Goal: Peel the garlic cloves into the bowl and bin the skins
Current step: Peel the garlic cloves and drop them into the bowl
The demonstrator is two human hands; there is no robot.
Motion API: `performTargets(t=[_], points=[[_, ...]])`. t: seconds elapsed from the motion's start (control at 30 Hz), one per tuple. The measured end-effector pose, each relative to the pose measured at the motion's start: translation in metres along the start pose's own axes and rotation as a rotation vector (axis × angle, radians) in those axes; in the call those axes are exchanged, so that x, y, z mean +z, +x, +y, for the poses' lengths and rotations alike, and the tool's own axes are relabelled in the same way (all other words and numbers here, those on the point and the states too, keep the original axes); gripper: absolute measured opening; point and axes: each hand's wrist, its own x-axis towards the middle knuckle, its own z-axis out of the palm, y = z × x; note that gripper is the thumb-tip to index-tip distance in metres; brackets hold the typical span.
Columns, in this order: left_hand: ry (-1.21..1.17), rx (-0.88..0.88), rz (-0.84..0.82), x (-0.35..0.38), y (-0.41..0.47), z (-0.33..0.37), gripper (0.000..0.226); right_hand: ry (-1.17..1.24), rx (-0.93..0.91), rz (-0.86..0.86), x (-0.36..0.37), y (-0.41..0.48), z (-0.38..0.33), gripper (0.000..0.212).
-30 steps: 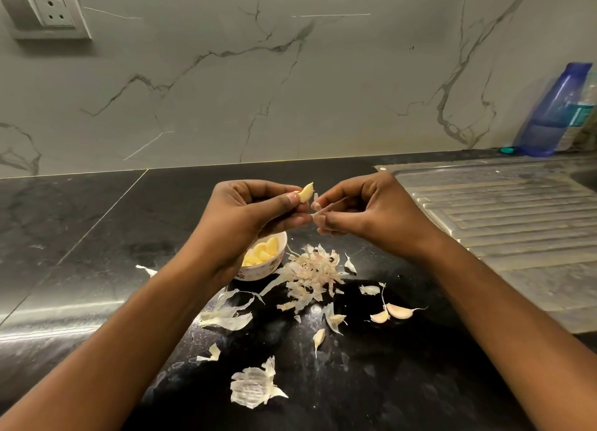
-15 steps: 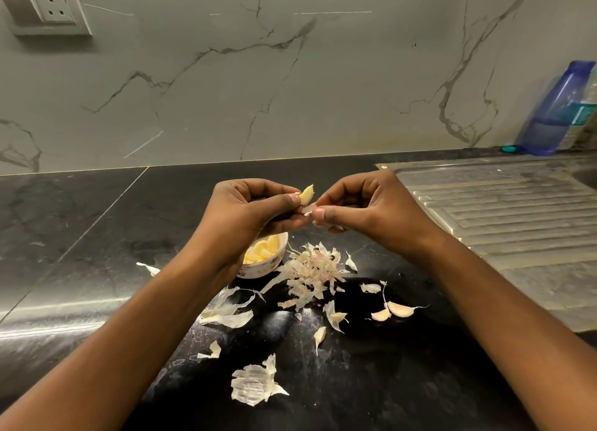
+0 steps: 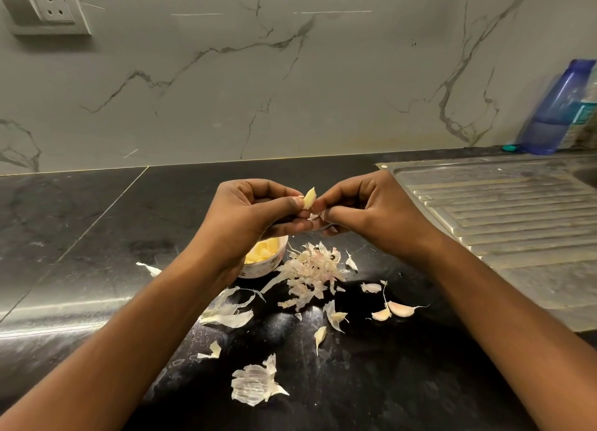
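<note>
The bowl [image 3: 268, 266] sits on the counter [image 3: 97, 237] beneath your left hand [image 3: 252, 214]; the skin pile [image 3: 310, 269] lies just right of it, two unpeeled cloves [image 3: 400, 309] farther right, toward the drainboard [image 3: 504, 224].

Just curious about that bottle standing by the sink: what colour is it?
Translucent blue. The bottle shows in the head view, at the far right.

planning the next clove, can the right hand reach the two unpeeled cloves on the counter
Likely yes: the unpeeled cloves lie uncovered near the right hand, though it now pinches at the held clove.
</note>
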Motion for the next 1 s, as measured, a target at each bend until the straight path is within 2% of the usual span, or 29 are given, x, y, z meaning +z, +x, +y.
performTargets(t=[0.13,0.23,0.47,0.83,1.0], points=[[-0.006,-0.009,0.008,0.0003,0.0006,-0.0005,0.014,-0.043,-0.026,0.0,0.0014,-0.0007,-0.0011,0.025],[-0.036,-0.022,0.026,0.0,0.0016,-0.0003,0.013,0.05,0.018,-0.011,0.0005,-0.0024,-0.0042,0.035],[-0.059,-0.028,0.023,-0.0014,0.0019,-0.002,0.012,0.025,-0.011,-0.018,0.0019,-0.0032,-0.0064,0.018],[0.001,0.028,-0.042,-0.0029,0.0003,-0.0006,0.029,0.057,-0.05,-0.011,0.0035,-0.0021,-0.0043,0.014],[0.039,0.038,-0.03,-0.0025,0.0005,-0.0033,0.016,0.021,-0.076,-0.016,0.0026,-0.0011,-0.0023,0.015]])
